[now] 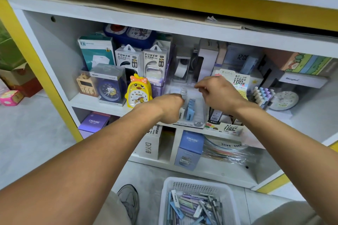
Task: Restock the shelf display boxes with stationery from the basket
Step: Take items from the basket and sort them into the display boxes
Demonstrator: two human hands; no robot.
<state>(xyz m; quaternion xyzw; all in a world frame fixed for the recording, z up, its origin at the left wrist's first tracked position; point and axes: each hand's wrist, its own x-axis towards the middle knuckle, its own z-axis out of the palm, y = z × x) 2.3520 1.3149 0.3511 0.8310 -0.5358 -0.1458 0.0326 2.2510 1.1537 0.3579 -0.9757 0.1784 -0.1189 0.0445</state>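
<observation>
A clear display box (198,118) marked 2B stands at the front edge of the middle shelf. It holds a row of blue lead cases (191,108) and a row of white lead cases (183,91). My left hand (169,108) is at the box's left side, fingers curled onto a white case in the row. My right hand (218,94) hovers over the back of the box with fingers curled; what it holds is hidden. The white basket (198,183) sits on the floor below, with several pens and lead cases (192,208) inside.
A yellow duck clock (138,91) stands just left of the box, and a 0.7 HB lead display (225,124) stands to its right. Power bank boxes (129,58) fill the back. A pen holder (263,95) sits at the right. My shoe (129,199) is beside the basket.
</observation>
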